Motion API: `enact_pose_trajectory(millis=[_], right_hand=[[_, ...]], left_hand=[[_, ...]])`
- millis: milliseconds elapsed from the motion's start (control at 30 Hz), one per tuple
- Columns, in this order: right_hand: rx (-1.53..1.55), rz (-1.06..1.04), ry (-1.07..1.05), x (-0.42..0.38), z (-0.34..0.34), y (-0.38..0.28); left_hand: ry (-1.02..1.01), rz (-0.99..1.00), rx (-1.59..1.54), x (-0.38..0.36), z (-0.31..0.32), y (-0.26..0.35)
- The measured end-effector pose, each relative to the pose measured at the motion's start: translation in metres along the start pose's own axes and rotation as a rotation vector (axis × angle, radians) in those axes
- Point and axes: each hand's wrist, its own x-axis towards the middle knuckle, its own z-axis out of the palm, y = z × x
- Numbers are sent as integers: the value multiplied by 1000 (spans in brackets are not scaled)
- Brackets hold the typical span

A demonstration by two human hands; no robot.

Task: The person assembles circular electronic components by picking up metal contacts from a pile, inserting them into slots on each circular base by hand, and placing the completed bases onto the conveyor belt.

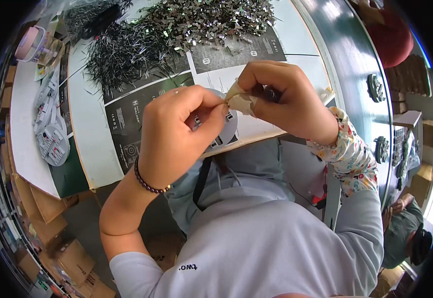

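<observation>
Both hands meet over the table's front edge. My left hand (179,126) pinches with thumb and forefinger; what lies between those fingertips is too small to make out. Right beside it, my right hand (286,99) is closed on a pale cloth-like scrap (241,101), with a dark round-ended item (271,93) showing inside its curled fingers. Beneath the hands is a grey round plate (230,130) with dark slots, partly hidden by them. Heaps of small shiny metal pieces (226,20) and thin dark pins (122,59) lie beyond.
Printed black sheets (122,118) cover part of the table. At the left are grey round plates with small parts (53,144) and a pink-lidded container (30,43). Cardboard boxes (70,263) stand lower left. Other people are at the right, one in green (400,231), one in red (393,42).
</observation>
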Motion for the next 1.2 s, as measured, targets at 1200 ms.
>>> enact_pose_trajectory(millis=[1200], right_hand=[[-212,-159,-30,-23,24,34]], left_hand=[[147,354,377,4,37,-39]])
